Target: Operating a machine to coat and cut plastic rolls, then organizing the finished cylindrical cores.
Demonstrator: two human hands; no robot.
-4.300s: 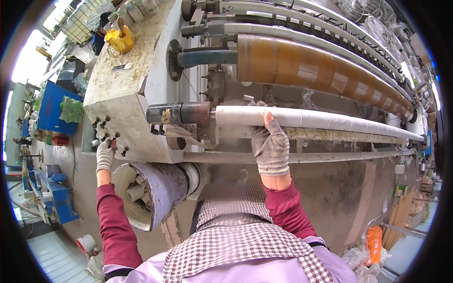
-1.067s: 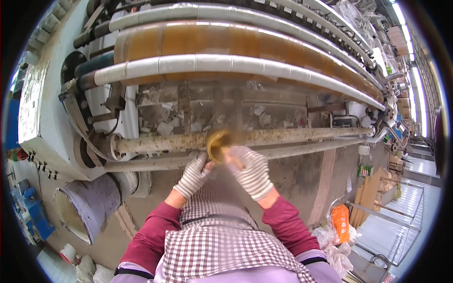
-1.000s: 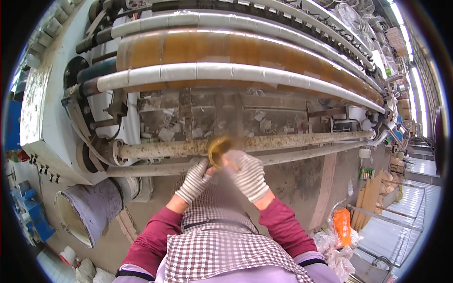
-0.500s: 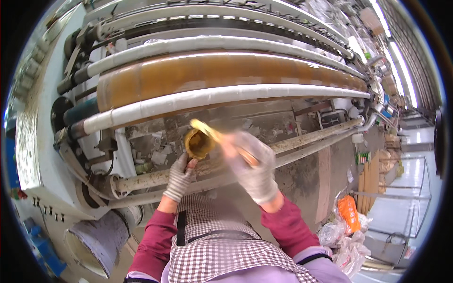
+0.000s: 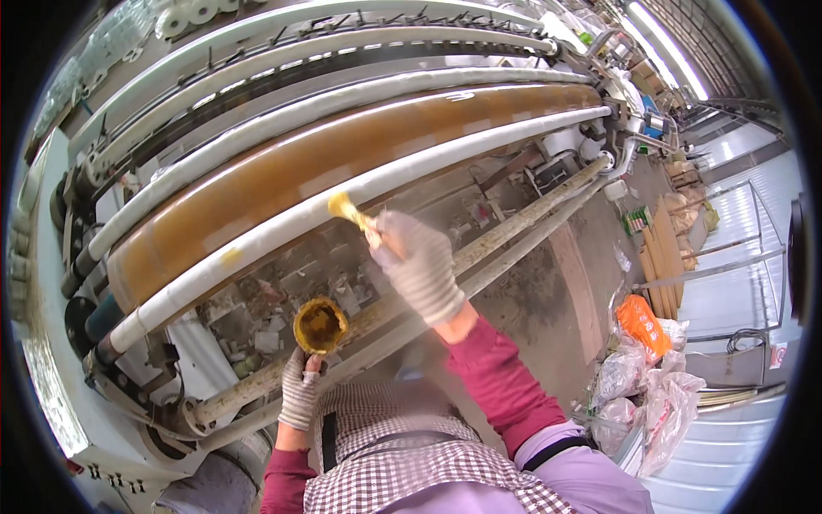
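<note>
Nearest the body, a brown-and-white checked apron (image 5: 390, 467) lies between the two maroon-sleeved arms. Forward of it, the left hand (image 5: 298, 397), in a striped knit glove with bare fingertips, is closed on the lower part of a round cup (image 5: 325, 344). The thumb and fingertips press at the near side; the rest of the grip is hidden behind the cup. Just beyond that hand, the cup tips its mouth up toward the viewer, its rim and inside wall coated yellow-brown.

The right hand (image 5: 421, 270) is raised ahead and to the right of the left one, well apart from it. In a glove of the same kind, it is curled round the handle of a brush (image 5: 349, 212), most of which its fingers cover. The yellow bristles point forward and left of that hand, level with the lower edge of a white-covered roller (image 5: 282, 224); whether they touch it cannot be told. A small yellow smear (image 5: 231, 254) marks this roller, forward and left of the left hand.

A dirt-speckled pipe (image 5: 488, 236) slants past below the right hand. To that hand's right lie clear plastic bags (image 5: 672, 403) and an orange bag (image 5: 640, 325).

Farther off, past the white-covered roller, stretch a thick glossy brown roller (image 5: 325, 160), a second white roller (image 5: 257, 130) and a pale rail (image 5: 342, 41).
</note>
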